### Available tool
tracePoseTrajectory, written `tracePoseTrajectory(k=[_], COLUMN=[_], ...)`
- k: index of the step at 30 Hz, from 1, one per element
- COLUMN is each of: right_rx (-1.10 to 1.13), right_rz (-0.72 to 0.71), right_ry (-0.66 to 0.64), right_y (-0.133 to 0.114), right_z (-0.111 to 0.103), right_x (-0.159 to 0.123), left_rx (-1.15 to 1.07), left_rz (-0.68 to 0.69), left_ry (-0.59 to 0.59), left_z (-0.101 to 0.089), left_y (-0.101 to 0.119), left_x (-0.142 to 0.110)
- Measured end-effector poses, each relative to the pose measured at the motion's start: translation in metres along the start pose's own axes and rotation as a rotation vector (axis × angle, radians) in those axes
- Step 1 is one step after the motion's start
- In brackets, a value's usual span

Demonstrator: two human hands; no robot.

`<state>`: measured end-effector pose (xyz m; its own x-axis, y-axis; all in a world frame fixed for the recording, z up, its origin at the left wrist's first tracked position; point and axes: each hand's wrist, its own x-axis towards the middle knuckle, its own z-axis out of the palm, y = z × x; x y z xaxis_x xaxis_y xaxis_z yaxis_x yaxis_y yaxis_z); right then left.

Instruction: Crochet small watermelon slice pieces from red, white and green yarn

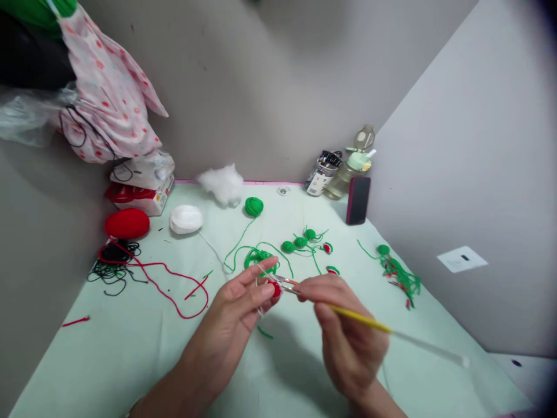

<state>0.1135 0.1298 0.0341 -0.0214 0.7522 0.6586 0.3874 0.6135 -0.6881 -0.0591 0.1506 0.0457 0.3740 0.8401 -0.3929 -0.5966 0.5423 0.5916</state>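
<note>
Between the thumb and fingers of my left hand (pixel 237 310) is a small red crocheted piece (pixel 275 289). White yarn (pixel 260 307) runs over these fingers and hangs below them. My right hand (pixel 348 331) grips a crochet hook with a yellow handle (pixel 359 317), whose metal end meets the red piece. A second thin orange-and-silver tool (pixel 285 280) also shows by the right fingertips; its kind is unclear. Just behind the hands lies a tangle of green yarn (pixel 259 261). Several small green crocheted balls (pixel 300 242) and little watermelon-slice pieces (pixel 328 248) rest beyond.
Yarn balls in red (pixel 127 223), white (pixel 186 219) and green (pixel 254 206) sit toward the back, near white stuffing (pixel 223 184). Black yarn (pixel 117 255) is at left. A phone (pixel 358 201), bottle (pixel 348 174) and pen cup (pixel 322 173) stand back right; green-red scraps (pixel 400 276) lie right.
</note>
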Motion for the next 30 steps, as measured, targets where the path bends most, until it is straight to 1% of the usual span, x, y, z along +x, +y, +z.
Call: tracePoseTrajectory(k=[2, 4, 6, 9, 11, 13, 15, 16, 18, 19, 21, 22, 24, 26, 28, 30], right_rx=[0.230, 0.312, 0.273, 0.066, -0.062, -0.070, 0.058, 0.151, 0.319, 0.369, 0.394, 0.391, 0.413, 0.480, 0.539, 0.552], right_rz=[0.127, 0.174, 0.156, 0.047, -0.024, -0.038, 0.050, 0.108, 0.213, 0.237, 0.255, 0.260, 0.292, 0.363, 0.430, 0.452], right_ry=[0.043, 0.017, -0.023, -0.042, -0.062, -0.068, -0.013, 0.015, 0.035, 0.018, -0.016, -0.011, 0.016, 0.039, 0.034, 0.023], right_y=[0.001, 0.000, -0.002, -0.004, -0.003, -0.001, 0.003, 0.004, 0.007, 0.007, 0.007, 0.007, 0.008, 0.009, 0.009, 0.009], right_z=[0.002, 0.005, 0.008, 0.007, 0.004, 0.000, -0.003, -0.003, -0.001, 0.001, 0.005, 0.006, 0.007, 0.005, 0.003, 0.001], right_x=[0.005, 0.009, 0.010, 0.005, 0.001, 0.000, 0.003, 0.005, 0.008, 0.009, 0.010, 0.010, 0.010, 0.011, 0.013, 0.013], left_rx=[0.029, 0.116, 0.206, 0.233, 0.169, 0.077, 0.021, 0.022, 0.099, 0.163, 0.272, 0.301, 0.310, 0.296, 0.305, 0.317], left_rz=[0.056, 0.110, 0.141, 0.153, 0.100, 0.023, -0.017, -0.005, 0.060, 0.101, 0.164, 0.173, 0.159, 0.137, 0.140, 0.152], left_ry=[0.006, -0.005, -0.009, 0.012, -0.002, -0.016, -0.005, 0.010, 0.031, 0.036, 0.035, 0.023, -0.015, -0.040, -0.032, -0.012], left_z=[0.000, 0.000, 0.000, -0.001, -0.001, -0.002, -0.002, -0.002, -0.002, -0.001, -0.001, -0.001, -0.001, -0.002, -0.003, -0.004], left_y=[0.002, 0.000, -0.004, -0.008, -0.007, -0.004, 0.000, 0.001, 0.002, 0.001, -0.001, -0.002, -0.004, -0.004, -0.003, -0.001], left_x=[0.000, -0.002, -0.003, -0.002, 0.000, 0.001, 0.003, 0.003, 0.002, 0.001, -0.001, -0.001, -0.001, -0.001, -0.001, -0.002])
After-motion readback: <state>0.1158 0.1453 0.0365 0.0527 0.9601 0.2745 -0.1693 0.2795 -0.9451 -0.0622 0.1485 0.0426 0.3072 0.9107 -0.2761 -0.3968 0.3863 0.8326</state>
